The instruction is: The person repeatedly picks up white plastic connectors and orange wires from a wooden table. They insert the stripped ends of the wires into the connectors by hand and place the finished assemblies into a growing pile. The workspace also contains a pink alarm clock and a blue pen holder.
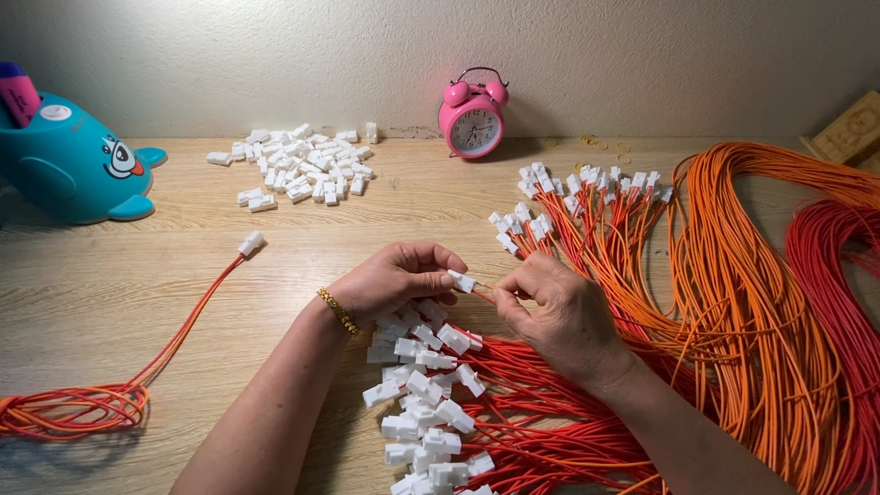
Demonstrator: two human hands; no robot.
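A small white plastic connector housing [462, 281] is pinched between thumb and forefinger of the left hand [396, 280], whose other fingers are curled in; a gold-coloured chain bracelet [338, 311] is worn at that wrist. The right hand [556, 310] is closed in a pinch on the end of a thin red-orange wire [489, 295], which is held right at the housing's opening; whether it is seated inside cannot be told. Both hands are positioned above a heap of wires with white housings fitted [426, 403] on the pale wooden tabletop [110, 293]. A loose pile of white housings [298, 170] is seen near the wall, beside a pink twin-bell alarm clock [471, 117]. A single fitted wire coil [87, 403] lies at the left, below a teal whale-shaped holder [64, 160]. Long orange wire bundles [752, 275] are spread at the right.
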